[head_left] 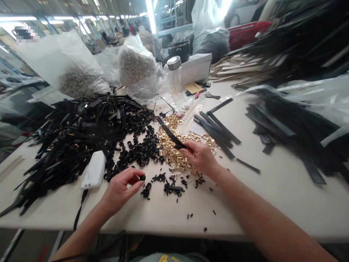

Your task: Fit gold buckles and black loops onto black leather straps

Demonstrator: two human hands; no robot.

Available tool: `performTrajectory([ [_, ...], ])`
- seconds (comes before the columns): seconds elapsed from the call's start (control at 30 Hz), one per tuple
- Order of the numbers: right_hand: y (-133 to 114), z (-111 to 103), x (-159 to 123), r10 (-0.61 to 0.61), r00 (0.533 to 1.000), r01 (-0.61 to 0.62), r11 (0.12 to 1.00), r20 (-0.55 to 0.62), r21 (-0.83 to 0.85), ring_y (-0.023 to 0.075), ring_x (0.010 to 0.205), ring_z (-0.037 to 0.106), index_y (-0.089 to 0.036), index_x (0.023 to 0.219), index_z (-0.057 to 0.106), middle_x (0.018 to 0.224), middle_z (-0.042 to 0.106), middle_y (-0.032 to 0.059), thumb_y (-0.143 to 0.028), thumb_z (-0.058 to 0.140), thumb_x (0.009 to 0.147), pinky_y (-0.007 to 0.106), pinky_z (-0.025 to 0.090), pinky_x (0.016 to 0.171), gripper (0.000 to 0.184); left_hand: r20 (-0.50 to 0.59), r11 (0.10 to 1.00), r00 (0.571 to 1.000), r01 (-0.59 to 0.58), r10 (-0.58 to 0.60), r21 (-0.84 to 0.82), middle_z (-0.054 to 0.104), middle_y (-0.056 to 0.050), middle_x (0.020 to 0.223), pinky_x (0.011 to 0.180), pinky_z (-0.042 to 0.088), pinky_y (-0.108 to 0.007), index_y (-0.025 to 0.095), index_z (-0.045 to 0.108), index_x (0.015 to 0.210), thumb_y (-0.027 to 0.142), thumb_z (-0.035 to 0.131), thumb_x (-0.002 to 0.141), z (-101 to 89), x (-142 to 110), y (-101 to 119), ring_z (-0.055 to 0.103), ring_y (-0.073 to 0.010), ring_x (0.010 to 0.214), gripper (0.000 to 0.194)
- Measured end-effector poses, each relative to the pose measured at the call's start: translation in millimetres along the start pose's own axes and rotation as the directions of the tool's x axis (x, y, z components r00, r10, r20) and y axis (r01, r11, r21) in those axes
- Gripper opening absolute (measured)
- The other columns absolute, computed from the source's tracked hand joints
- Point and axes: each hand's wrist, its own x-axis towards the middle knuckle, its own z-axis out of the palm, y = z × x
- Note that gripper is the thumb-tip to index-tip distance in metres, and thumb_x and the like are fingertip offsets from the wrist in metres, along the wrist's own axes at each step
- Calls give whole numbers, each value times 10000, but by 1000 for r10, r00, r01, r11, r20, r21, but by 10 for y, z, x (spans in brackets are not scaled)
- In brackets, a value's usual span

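Note:
Between thumb and forefinger, my left hand [124, 187] pinches a small black loop [142, 178], just above a few more loops lying on the table. My right hand [200, 156] is closed on one end of a black strap [170, 133], whose free end points up and to the left. Under the strap spreads a heap of gold buckles [170, 154]. A pile of black loops [144, 145] lies to the left of the buckles. Small black scraps [173, 187] are scattered on the table between my hands.
Buckled black straps [73, 142] form a big heap on the left, beside a white power bank [94, 169] with a cable. Loose strips [215, 129] and a larger strip stack [294, 123] lie right. Behind stand a glass bottle [175, 78], eyeglasses [166, 114] and filled plastic bags [136, 67].

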Motion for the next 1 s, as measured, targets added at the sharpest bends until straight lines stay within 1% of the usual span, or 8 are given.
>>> performTrajectory([
  [0.03,-10,6,-5,17,1000,-17,998,4,61,104,536,447,-169,857,649,631,566,-9,-370,549,884,257,338,536,226,7,990,999,38,-38,-132,680,-35,797,654,515,-274,210,696,929,298,688,774,10,73,37,642,-169,690,178],
  [0.1,-31,16,-12,54,998,-56,982,18,180,97,531,445,-167,848,641,621,567,-14,-367,550,881,247,340,519,222,24,913,994,106,-105,-394,703,-42,797,653,533,-269,197,695,935,288,731,736,49,262,133,660,-169,702,221],
  [0.23,-64,16,-10,124,991,-132,926,47,352,90,513,468,-159,822,620,602,577,-15,-370,550,874,227,348,487,229,55,655,984,156,-172,-739,731,-46,814,624,557,-245,175,682,889,254,782,665,231,686,379,681,-145,648,257],
  [0.37,-80,13,-3,163,985,-171,882,57,439,86,494,480,-153,821,616,593,581,-15,-371,553,865,210,357,468,231,83,423,965,186,-250,-887,735,-40,823,596,560,-175,165,653,849,195,780,636,490,908,532,699,-116,649,249],
  [0.53,-96,32,-11,152,987,-156,884,45,440,80,496,461,-149,825,637,599,569,-21,-337,574,856,199,345,460,201,150,301,938,249,-314,-920,732,-35,813,601,574,-145,156,627,815,115,746,665,643,924,502,699,-97,644,196],
  [0.63,-110,39,-14,131,991,-135,899,39,417,76,499,433,-152,799,636,591,539,-33,-324,589,849,196,330,462,186,139,264,934,232,-328,-936,723,-17,785,588,570,-126,161,628,838,112,734,687,648,927,485,688,-81,627,191],
  [0.73,-115,46,-14,135,990,-137,915,31,380,76,511,423,-158,779,629,589,521,-40,-322,594,846,195,324,472,180,133,274,939,225,-317,-935,715,-10,789,584,559,-112,161,626,829,141,741,685,656,934,490,674,-67,615,185],
  [1.0,-91,105,-29,133,987,-154,938,90,310,80,527,434,-171,776,622,598,532,-46,-329,593,850,198,310,491,177,25,502,982,119,-190,-857,679,9,736,685,558,-220,171,627,695,270,812,611,744,877,489,656,-113,678,226],
])
